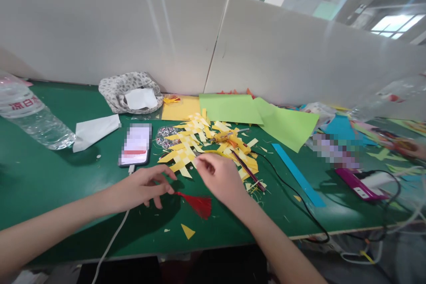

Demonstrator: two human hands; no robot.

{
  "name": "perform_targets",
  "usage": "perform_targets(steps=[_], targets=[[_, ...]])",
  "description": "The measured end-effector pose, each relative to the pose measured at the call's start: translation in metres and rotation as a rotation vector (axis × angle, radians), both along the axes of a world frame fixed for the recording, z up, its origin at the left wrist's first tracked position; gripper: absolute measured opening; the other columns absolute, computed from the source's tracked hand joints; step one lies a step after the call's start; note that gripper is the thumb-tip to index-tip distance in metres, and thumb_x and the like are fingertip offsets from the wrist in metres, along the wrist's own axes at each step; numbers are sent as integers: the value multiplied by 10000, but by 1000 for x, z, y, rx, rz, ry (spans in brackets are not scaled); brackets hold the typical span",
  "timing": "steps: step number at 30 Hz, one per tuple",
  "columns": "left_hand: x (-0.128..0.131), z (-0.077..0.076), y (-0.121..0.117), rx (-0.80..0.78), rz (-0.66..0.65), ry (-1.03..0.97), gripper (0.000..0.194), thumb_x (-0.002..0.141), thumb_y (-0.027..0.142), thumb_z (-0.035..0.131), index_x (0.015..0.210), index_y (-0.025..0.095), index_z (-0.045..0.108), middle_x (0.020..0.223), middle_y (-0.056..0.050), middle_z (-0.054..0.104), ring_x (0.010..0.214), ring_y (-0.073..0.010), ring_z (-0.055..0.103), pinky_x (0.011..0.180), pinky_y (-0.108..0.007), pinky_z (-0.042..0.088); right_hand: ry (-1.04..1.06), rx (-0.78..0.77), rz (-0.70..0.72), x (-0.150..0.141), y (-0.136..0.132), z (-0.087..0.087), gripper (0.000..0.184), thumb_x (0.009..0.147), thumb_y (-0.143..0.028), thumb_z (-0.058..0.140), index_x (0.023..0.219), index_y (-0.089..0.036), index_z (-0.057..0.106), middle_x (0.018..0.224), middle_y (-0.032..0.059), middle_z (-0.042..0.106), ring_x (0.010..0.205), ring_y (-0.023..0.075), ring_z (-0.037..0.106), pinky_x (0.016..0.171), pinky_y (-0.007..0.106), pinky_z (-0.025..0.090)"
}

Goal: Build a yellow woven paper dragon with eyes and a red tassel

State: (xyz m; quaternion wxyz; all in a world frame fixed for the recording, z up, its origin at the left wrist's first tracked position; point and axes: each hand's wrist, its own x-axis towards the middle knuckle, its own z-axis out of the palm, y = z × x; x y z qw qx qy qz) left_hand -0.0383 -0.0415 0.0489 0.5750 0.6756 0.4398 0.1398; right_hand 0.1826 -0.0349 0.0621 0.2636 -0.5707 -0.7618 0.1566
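A red tassel [200, 206] slants over the green table, its loose threads fanned out to the right. At its thin upper end is my left hand [151, 186], thumb and finger closed on it and the other fingers curled loosely. My right hand [221, 177] is closed in a pinch just right of the tassel; what its fingertips hold, if anything, is too small to make out. Directly beyond lie woven yellow-and-white paper strips [183, 155]. A yellow glue gun [233, 140] rests on them, and a dark red pencil-like stick [248, 171] lies beside it.
A phone [136, 144] on a white cable lies left, near a water bottle [31, 111] and a patterned cloth pouch [129, 91]. Green paper sheets [229, 108] lie behind. Rightward are a blue strip [297, 175], a black cord [289, 186] and a magenta power strip [361, 186].
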Motion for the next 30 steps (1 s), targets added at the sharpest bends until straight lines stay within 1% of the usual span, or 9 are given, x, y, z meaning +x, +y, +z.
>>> perform_targets(steps=[2, 5, 6, 8, 12, 17, 23, 28, 30], targets=[[-5, 6, 5, 191, -6, 116, 199, 868, 320, 439, 1009, 216, 534, 908, -30, 684, 614, -132, 655, 502, -218, 464, 3, 57, -37, 9, 25, 9, 249, 860, -336, 459, 850, -197, 665, 710, 19, 661, 638, 132, 568, 616, 248, 390], [-8, 5, 16, 641, 34, 354, 173, 832, 280, 473, 959, 215, 571, 900, -33, 679, 761, -184, 648, 594, -270, 475, -73, 114, -119, 16, 64, 17, 264, 857, -264, 426, 989, -188, 642, 781, 39, 678, 702, 152, 589, 665, 260, 391], [-8, 3, 20, 765, 30, 418, 178, 821, 284, 490, 958, 214, 579, 933, -43, 676, 819, -205, 640, 627, -291, 478, -141, 100, -135, 15, 75, 18, 299, 856, -234, 407, 1063, -186, 617, 803, 49, 679, 721, 161, 590, 668, 266, 382], [-8, -2, 25, 893, 12, 492, 197, 798, 326, 535, 953, 217, 592, 970, -51, 670, 871, -224, 627, 659, -309, 481, -293, -2, -144, 10, 91, 15, 368, 849, -191, 371, 1165, -185, 560, 790, 61, 675, 724, 181, 591, 629, 272, 359], [-5, -11, 27, 946, -16, 557, 226, 780, 390, 571, 899, 201, 605, 887, -52, 677, 816, -227, 626, 604, -294, 467, -372, -82, -81, -8, 96, 0, 352, 826, -197, 409, 1144, -189, 561, 774, 58, 671, 729, 193, 597, 599, 266, 342], [-6, -16, 27, 977, -30, 597, 143, 830, 278, 508, 867, 206, 626, 835, -36, 688, 770, -207, 639, 545, -262, 428, -378, -69, -79, -18, 91, -12, 369, 819, -196, 423, 1172, -154, 521, 751, 64, 667, 779, 212, 603, 644, 280, 368], [-1, -21, 25, 1074, 7, 538, 194, 860, 225, 469, 815, 213, 657, 713, -22, 672, 679, -174, 639, 519, -243, 412, -295, -57, -34, -22, 99, -17, 357, 819, -201, 446, 1165, -260, 513, 919, 6, 688, 862, 162, 608, 657, 237, 402], [10, -26, 23, 1190, -18, 519, 239, 888, 243, 435, 779, 194, 641, 650, -17, 645, 640, -171, 625, 494, -249, 401, -289, -9, -91, -25, 107, -17, 183, 840, -269, 451, 962, -238, 583, 929, 10, 676, 866, 160, 597, 669, 244, 401], [13, -26, 24, 1213, -20, 519, 259, 888, 305, 448, 740, 188, 624, 641, -17, 635, 629, -176, 611, 485, -257, 399, -314, -5, -118, -28, 110, -17, 179, 854, -328, 445, 894, -227, 588, 911, 19, 674, 840, 162, 598, 651, 248, 396]])
